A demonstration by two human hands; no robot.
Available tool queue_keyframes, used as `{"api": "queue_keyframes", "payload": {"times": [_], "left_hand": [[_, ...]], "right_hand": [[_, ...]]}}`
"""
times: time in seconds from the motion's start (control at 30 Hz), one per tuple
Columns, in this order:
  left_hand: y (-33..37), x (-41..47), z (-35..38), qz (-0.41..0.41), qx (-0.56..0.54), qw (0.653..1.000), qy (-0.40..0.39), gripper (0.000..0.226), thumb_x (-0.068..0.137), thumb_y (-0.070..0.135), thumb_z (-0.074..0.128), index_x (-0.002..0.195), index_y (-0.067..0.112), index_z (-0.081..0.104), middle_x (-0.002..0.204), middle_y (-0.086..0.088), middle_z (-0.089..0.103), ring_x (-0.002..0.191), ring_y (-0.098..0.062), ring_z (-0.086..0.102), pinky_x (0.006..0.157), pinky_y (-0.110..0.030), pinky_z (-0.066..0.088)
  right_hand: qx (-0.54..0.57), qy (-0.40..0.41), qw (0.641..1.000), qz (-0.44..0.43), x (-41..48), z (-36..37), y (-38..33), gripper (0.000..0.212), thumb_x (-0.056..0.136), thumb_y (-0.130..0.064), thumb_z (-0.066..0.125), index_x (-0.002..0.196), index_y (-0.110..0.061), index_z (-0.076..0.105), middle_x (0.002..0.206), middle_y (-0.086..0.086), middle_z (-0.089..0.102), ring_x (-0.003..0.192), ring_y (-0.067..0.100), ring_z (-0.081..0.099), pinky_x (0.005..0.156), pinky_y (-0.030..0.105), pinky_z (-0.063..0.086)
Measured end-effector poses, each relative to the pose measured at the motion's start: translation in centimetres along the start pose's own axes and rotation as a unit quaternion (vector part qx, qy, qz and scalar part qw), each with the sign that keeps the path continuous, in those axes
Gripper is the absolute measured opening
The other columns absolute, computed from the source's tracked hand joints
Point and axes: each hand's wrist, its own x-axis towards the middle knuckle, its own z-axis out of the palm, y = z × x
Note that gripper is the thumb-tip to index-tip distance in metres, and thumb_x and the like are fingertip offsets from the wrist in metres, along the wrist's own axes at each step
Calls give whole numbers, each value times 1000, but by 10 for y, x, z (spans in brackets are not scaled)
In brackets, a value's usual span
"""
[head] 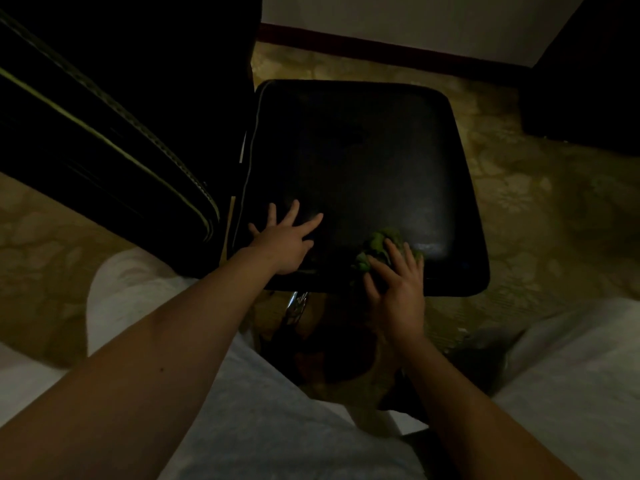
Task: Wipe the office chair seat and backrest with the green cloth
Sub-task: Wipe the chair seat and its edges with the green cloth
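Right hand [398,289] presses green cloth [379,242] on seat [363,150] (seemingly flat-fingered).

Dim room — patterned carpet [540,188], pale wall [398,19], dark baseboard [381,46].

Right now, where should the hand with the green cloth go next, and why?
Probably push the green cloth forward across the seat. The right hand presses it at the seat's near edge, most of the black seat lies beyond it, and the left hand rests flat on the seat, likely steadying it.
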Motion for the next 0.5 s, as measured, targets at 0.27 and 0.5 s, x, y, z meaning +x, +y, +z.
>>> {"api": "queue_keyframes", "payload": {"times": [0.27, 0.5], "left_hand": [[-2, 2, -4, 2, -7, 1000, -10, 65, 109, 24, 34, 153, 53, -3, 166, 2, -23, 150, -40, -23, 116, -71, -1], [-11, 1, -9, 13, -41, 999, 11, 85, 100, 1, 45, 157, 46, 1, 168, 5, -14, 152, -37, -16, 117, -68, 3]], "right_hand": [[-3, -15, 1000, -6, -4, 33, -47, 32, 83, -25, 76, 115, -21, 72, 146, 13, 50, 144, 40, 28, 117, 58, 12], [7, -45, 998, -46, -1, 47, -76, 29, 82, -25, 76, 111, -21, 74, 144, 11, 53, 142, 39, 33, 118, 57, 14]]}}
